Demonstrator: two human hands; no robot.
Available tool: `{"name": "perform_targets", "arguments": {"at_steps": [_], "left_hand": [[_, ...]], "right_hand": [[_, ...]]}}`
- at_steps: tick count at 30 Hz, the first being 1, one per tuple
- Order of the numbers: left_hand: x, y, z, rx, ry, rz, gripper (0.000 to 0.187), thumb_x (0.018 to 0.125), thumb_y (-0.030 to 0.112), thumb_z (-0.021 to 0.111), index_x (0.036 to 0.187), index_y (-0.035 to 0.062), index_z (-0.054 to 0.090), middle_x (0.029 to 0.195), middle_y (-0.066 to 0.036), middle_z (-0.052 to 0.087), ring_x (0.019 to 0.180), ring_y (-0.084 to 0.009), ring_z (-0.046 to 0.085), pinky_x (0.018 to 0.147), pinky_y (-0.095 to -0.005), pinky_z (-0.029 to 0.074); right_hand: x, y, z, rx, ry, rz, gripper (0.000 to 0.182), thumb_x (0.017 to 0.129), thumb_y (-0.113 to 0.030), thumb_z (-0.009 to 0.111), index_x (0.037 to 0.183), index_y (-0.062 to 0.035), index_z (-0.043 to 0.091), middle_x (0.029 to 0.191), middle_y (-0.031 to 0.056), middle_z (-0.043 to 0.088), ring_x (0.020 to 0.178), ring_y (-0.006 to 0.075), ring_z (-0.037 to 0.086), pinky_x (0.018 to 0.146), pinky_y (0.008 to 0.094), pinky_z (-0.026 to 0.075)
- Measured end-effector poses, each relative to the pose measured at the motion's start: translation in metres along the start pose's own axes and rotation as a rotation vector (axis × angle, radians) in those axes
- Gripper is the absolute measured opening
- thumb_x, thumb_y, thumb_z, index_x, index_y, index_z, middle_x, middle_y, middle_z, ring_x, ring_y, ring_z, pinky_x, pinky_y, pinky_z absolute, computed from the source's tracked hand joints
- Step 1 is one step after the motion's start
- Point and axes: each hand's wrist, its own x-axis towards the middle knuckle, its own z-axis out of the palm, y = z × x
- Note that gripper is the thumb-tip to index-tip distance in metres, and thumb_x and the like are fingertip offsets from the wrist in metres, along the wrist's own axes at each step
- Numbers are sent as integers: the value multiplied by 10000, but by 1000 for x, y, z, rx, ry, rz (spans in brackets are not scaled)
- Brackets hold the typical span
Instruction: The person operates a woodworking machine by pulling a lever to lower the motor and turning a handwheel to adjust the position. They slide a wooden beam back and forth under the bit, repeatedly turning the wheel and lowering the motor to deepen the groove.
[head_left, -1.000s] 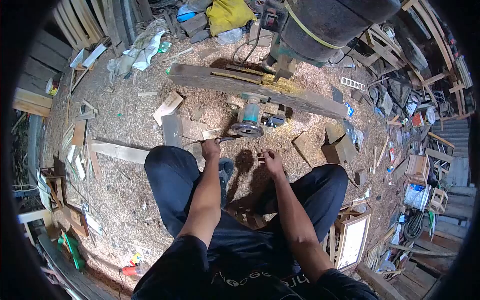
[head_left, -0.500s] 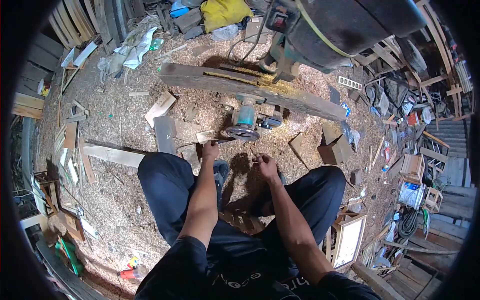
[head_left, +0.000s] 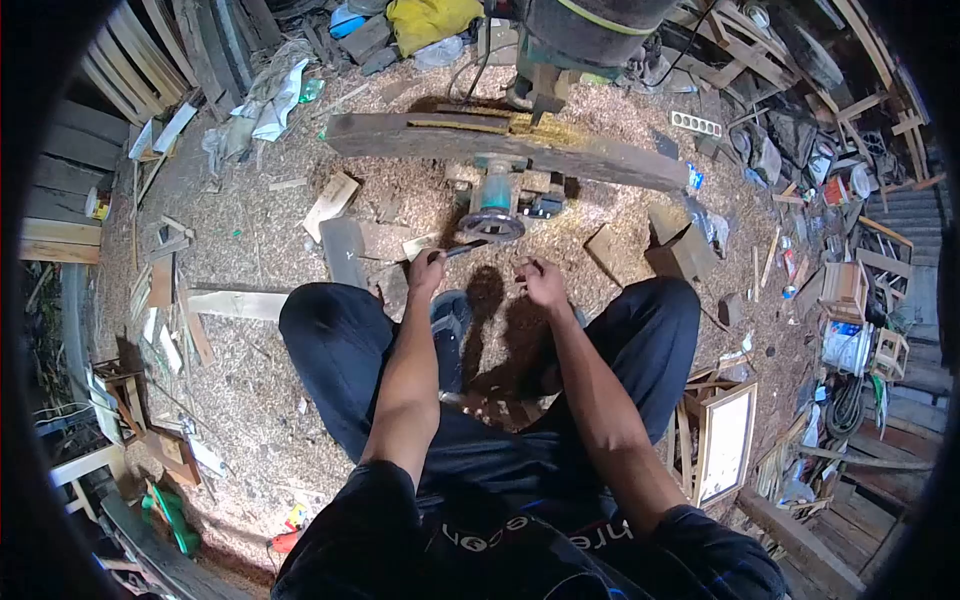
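Observation:
My left hand [head_left: 427,272] is closed around a slim dark tool [head_left: 466,248] that points right, just below the handwheel [head_left: 491,226]. Its exact kind is too small to make out. To the right, my right hand [head_left: 543,281] is apart from the left, with its fingers curled together; anything in them is hidden. Beyond both hands, a long wooden beam [head_left: 400,140] lies across a green machine base [head_left: 497,190]. Yellowish sawdust covers part of its top around a long slot. A large dark motor [head_left: 600,38] with a yellow band hangs above the beam.
Wood chips cover the floor. Wood offcuts [head_left: 343,252] lie left of the handwheel, and a wooden block [head_left: 682,252] stands to the right. A white power strip [head_left: 695,124] lies beyond the beam's right end. A framed panel [head_left: 727,440] leans beside my right leg.
The view has shifted, so the motor appears higher and further left. My right hand has moved forward toward the machine, and the dark tool in my left hand now shows more clearly.

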Motion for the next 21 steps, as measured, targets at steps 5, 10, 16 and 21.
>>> {"name": "perform_targets", "arguments": {"at_steps": [5, 10, 16, 21], "left_hand": [[-5, 16, -1, 204, -14, 72, 326, 821, 302, 701, 1002, 35, 652, 876, -156, 674, 859, -282, 645, 783, -383, 487], [-47, 76, -2, 376, -4, 121, 366, 764, 307, 743, 943, 13, 620, 954, -197, 672, 949, -331, 641, 827, -402, 485], [-58, 98, 6, 524, -45, 220, 410, 713, 328, 791, 905, -1, 642, 913, -206, 689, 886, -327, 667, 788, -383, 509], [-80, 115, 29, 439, -108, 341, 372, 817, 339, 680, 945, -11, 673, 861, -186, 700, 772, -273, 681, 749, -375, 513]], "right_hand": [[-5, -23, 11, 127, 63, -43, 261, 953, -61, 482, 1155, 86, 558, 906, 140, 683, 814, 177, 660, 719, 295, 531], [1, -27, 13, 82, 122, -122, 245, 909, -93, 569, 1098, 61, 596, 822, 92, 679, 729, 142, 651, 631, 263, 510], [-12, -56, 4, 199, 129, -103, 232, 941, -61, 555, 1139, 60, 561, 889, 126, 674, 738, 163, 649, 638, 276, 529], [1, -30, -1, 125, 164, -201, 203, 883, -86, 608, 1035, 46, 639, 887, 99, 696, 771, 145, 674, 694, 259, 531]]}}
